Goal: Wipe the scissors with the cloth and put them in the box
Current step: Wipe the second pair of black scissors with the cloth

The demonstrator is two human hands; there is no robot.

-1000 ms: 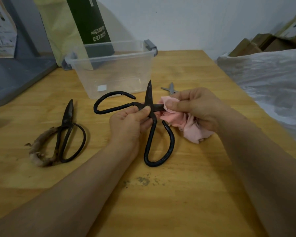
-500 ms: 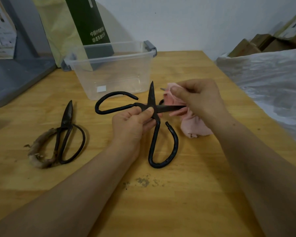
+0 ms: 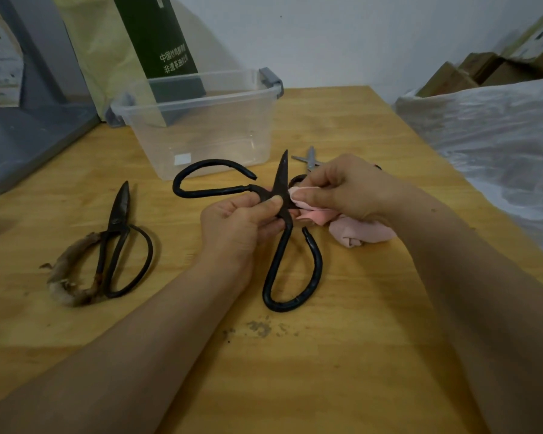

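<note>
Black looped scissors [image 3: 281, 178] pinched by left hand [image 3: 232, 227]; right hand [image 3: 348, 189] grips pink cloth [image 3: 358, 234].

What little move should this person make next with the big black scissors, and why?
Probably slide the cloth outward along the blade it covers. The right hand pinches it against the open scissors near the pivot, the left hand steadies them there, and the box holds no scissors yet, so wiping seems unfinished.
</note>
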